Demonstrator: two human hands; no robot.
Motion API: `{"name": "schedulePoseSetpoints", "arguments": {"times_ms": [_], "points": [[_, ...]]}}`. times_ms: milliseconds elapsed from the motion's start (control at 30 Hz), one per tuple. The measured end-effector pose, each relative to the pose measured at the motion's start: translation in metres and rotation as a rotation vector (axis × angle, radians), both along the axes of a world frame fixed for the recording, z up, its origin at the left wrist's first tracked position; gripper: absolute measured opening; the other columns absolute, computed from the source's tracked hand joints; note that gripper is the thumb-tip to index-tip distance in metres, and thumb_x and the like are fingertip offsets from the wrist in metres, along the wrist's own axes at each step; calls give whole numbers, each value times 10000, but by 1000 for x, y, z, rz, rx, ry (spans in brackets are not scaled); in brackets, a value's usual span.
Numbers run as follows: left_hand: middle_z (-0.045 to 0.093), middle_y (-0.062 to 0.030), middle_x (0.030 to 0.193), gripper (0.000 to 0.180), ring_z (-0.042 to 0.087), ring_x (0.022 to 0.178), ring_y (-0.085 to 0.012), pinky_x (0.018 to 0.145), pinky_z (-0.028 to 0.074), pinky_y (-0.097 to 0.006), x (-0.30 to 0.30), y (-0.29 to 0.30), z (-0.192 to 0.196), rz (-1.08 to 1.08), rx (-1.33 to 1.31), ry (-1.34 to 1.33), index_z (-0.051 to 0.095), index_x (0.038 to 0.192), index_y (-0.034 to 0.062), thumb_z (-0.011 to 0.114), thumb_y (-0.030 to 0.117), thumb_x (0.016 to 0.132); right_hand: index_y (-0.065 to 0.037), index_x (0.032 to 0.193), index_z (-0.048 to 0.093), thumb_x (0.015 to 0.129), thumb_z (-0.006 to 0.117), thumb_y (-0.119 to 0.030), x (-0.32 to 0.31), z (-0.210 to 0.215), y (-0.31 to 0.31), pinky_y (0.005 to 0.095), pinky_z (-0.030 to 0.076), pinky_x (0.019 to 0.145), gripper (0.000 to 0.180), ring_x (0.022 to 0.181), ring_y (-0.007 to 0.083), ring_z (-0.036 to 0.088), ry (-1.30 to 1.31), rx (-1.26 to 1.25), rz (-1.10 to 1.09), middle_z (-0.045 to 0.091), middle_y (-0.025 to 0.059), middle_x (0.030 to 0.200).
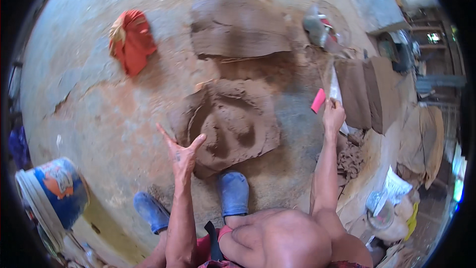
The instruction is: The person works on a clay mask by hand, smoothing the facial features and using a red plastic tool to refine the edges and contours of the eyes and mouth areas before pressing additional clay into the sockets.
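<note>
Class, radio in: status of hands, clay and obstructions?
Left hand open at hollowed clay slab, contact unclear. Right hand holding pale strip. Blue shoe close by slab's near side.

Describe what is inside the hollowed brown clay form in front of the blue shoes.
Inside the hollowed brown clay form, rounded brown clay lumps are visible. Whatever lies beneath the lumps or under the form is covered and cannot be seen.
</note>
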State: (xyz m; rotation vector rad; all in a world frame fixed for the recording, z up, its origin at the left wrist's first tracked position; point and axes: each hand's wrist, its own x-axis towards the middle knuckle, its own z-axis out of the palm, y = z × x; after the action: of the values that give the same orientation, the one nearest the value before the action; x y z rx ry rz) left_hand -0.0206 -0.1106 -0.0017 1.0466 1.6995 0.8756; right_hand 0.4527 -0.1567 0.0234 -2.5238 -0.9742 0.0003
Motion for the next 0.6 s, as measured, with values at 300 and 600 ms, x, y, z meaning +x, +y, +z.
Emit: {"name": "schedulePoseSetpoints", "arguments": {"times_ms": [300, 600], "points": [[230, -346, 1669, 1583, 295, 1558, -374, 1267, 284, -404, 29, 6, -1, -114, 9, 121, -63, 1657, -6, 1029, 415, 592, -60, 1481, 534, 860, 802, -424, 80, -65, -9, 476, 506, 1057, 768, 1270, 399, 634, 166, -235, 25, 661, 247, 1359], [450, -347, 1549, 1653, 515, 1390, -473, 1151, 453, -489, 5, 13, 13, -123, -108, 188, -111, 1669, 99, 1035, 456, 532, -21, 1241, 567, 651, 936, -168, 78, -67, -3, 469, 537, 1010, 711, 1134, 428, 681, 192, -210, -30, 703, 240, 1175]]}}
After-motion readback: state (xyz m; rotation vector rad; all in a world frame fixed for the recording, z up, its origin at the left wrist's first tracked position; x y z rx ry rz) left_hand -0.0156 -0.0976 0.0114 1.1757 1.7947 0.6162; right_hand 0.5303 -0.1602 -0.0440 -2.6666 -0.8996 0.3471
